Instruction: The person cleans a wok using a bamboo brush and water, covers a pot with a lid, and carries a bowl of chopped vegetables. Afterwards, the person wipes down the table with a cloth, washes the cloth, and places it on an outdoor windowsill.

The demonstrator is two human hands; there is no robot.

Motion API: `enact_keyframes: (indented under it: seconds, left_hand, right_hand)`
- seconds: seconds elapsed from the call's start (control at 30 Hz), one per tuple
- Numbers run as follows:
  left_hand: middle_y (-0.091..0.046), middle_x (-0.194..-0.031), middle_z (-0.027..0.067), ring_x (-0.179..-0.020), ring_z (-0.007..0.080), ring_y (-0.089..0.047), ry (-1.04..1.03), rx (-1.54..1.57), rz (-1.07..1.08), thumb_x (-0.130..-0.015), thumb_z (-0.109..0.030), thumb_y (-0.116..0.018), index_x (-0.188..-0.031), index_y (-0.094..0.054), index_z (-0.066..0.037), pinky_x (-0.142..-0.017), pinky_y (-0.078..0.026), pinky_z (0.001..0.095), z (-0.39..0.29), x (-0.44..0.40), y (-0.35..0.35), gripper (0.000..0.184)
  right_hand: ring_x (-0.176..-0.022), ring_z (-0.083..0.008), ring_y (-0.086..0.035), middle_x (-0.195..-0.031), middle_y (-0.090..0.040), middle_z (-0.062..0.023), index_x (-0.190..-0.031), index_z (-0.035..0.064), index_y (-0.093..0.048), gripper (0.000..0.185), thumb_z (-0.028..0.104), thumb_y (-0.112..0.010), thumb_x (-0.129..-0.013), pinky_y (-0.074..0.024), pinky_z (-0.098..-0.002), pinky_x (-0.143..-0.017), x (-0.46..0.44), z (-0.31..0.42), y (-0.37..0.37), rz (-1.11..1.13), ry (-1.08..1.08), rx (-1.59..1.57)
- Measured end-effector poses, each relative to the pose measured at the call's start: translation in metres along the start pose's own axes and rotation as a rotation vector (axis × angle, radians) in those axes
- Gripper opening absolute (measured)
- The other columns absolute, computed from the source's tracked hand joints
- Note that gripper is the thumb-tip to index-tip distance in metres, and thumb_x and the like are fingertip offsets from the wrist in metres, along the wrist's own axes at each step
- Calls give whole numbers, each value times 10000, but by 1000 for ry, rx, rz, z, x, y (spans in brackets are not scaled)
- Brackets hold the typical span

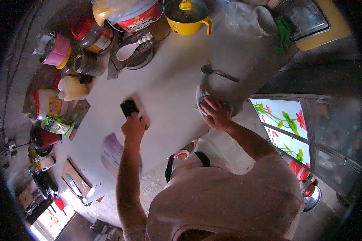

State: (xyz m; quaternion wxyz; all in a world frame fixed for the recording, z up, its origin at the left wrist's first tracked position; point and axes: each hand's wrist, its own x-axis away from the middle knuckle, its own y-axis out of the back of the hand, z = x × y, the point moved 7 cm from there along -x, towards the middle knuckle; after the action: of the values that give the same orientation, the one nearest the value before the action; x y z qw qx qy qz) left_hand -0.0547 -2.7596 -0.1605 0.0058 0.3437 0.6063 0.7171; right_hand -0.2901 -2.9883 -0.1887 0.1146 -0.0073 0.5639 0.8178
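Observation:
My left hand is closed on a small black, roughly rectangular object above the pale tabletop; its kind is too blurred to tell. At the table's near right, my right hand presses on a greyish cloth, with the fingers bent over it. Part of the cloth is hidden under the palm. A dark spoon lies on the table just beyond that hand. Closer to my left forearm is a pinkish-purple patterned patch on the tabletop.
Along the far edge stand a yellow pot, a red-and-white bucket and a pan with a white spoon. Jars and bottles line the left side. A cabinet with flower-patterned panels is at right. A knife rests on a board.

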Motion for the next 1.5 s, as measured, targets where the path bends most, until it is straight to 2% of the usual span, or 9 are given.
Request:
enact_keyframes:
  seconds: [0.2, 0.47, 0.67, 0.8, 0.9, 0.93, 1.17, 1.23, 1.5]
  left_hand:
    - [-552, -885, 128, -751, 273, -580, -849, -358, -241, -782, -122, -475, -1107, -507, -70, -736, -442, 435, -117, 31, 28, 330]
    - [-511, -980, 105, -963, 236, -481, -1246, -377, -247, -747, -152, -505, -1085, -512, -57, -954, -326, 408, -118, 49, -48, 352]
    - [-441, -1172, 96, -1111, 245, -397, -1044, -299, -286, -762, -140, -497, -1107, -495, -41, -969, -294, 443, -98, 68, -57, 360]
    - [-380, -1254, 107, -1164, 264, -350, -755, 56, -257, -704, -94, -538, -1113, -493, -50, -976, -270, 477, -37, 138, -51, 414]
    - [-388, -1244, 129, -1157, 289, -353, -403, 337, -330, -688, -103, -559, -1108, -494, -42, -966, -283, 457, 7, 196, -82, 429]
    - [-393, -1235, 141, -1147, 308, -358, -344, 438, -364, -692, -107, -555, -1113, -488, -33, -958, -295, 444, 26, 222, -91, 432]
    - [-413, -1219, 144, -1170, 304, -347, 308, 705, -408, -754, -193, -553, -1059, -544, -68, -967, -281, 419, 165, 353, -169, 330]
    - [-436, -1188, 144, -1115, 321, -399, 400, 736, -481, -761, -189, -556, -1030, -554, -88, -916, -332, 426, 199, 383, -176, 288]
    - [-539, -1032, 148, -952, 322, -514, 531, 1186, -485, -760, -117, -583, -974, -556, -43, -808, -425, 379, 368, 472, -293, 228]
  right_hand:
    - [-1149, -324, -381, -1304, -363, -108, -1149, 130, -493, 478, 206, -552, -681, -288, -512, -911, 1, -12, 1, -19, 16, -162]
    - [-1114, -262, -416, -1253, -429, -49, -1080, 132, -540, 422, 96, -586, -662, -318, -395, -920, 8, -7, -17, -49, 10, -183]
    - [-1043, -239, -477, -1184, -486, -75, -1048, 101, -560, 339, 83, -565, -710, -382, -381, -850, 5, -13, -31, -89, 9, -174]
    - [-819, -222, -558, -870, -601, -95, -1020, 50, -566, 233, 150, -525, -814, -439, -336, -723, 23, -15, -28, -12, -621, -530]
    - [-862, -159, -531, -945, -574, -59, -1109, 41, -512, 330, 165, -517, -804, -439, -286, -724, -3, 35, 39, 14, -596, -1062]
    - [-897, -167, -527, -1005, -557, -77, -1124, 30, -496, 345, 152, -497, -802, -438, -291, -748, 26, 41, 20, -6, -966, -1390]
    - [-938, -163, -483, -1007, -547, -63, -1111, 17, -506, 354, 188, -552, -805, -389, -288, -805, -31, 310, -51, 475, -331, -947]
    - [-1040, -271, -452, -1165, -469, -153, -1147, 2, -476, 393, 229, -525, -830, -370, -354, -872, -38, 345, -130, 196, 130, -473]
    - [-1195, -375, -321, -1368, -243, -180, -1283, 10, -318, 567, 299, -468, -819, -254, -445, -990, -54, 576, -261, 89, 246, 244]
